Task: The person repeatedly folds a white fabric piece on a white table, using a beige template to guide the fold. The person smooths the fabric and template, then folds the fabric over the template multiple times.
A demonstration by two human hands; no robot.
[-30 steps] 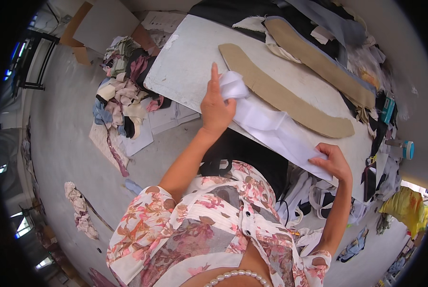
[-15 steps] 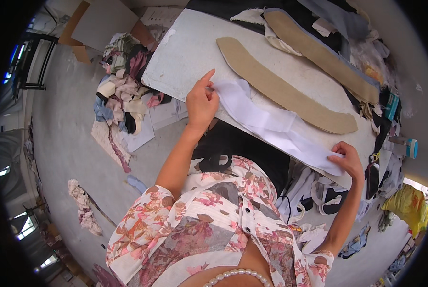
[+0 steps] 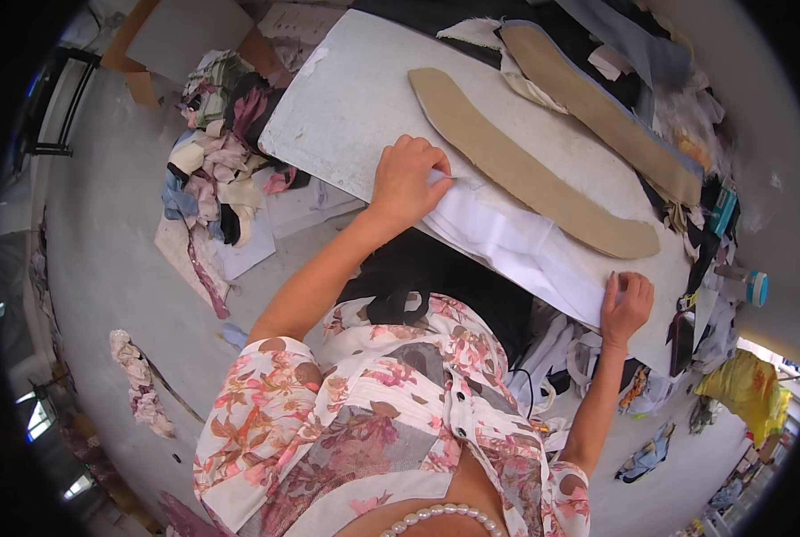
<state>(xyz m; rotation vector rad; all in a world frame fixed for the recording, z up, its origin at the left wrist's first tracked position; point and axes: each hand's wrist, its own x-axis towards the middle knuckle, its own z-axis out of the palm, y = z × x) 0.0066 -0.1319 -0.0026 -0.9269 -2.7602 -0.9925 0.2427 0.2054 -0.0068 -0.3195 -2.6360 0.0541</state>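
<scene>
A white strip of thin fabric (image 3: 498, 234) lies slightly rumpled along the near edge of the table. My left hand (image 3: 407, 181) is at its left end, thumb and fingers pinched together on the cloth. At the other end, my right hand (image 3: 626, 307) has curled fingers gripping the strip's edge. Just beyond the white strip rests a curved tan collar-shaped piece (image 3: 530, 170), which neither hand touches. Part of the strip's left end is hidden under my left hand.
The pale table (image 3: 337, 116) slants across the view. A tan strip with a blue-grey edge (image 3: 606, 107) lies at the far right among dark cloth. Fabric scraps (image 3: 221, 161) are heaped left of the table. A blue-capped container (image 3: 745, 285) and a yellow bag (image 3: 744, 394) are at right.
My left hand has moved right and inward, drawing its end of the white strip closer to the right hand, with a finger no longer pointing out. The right hand has shifted slightly left.
</scene>
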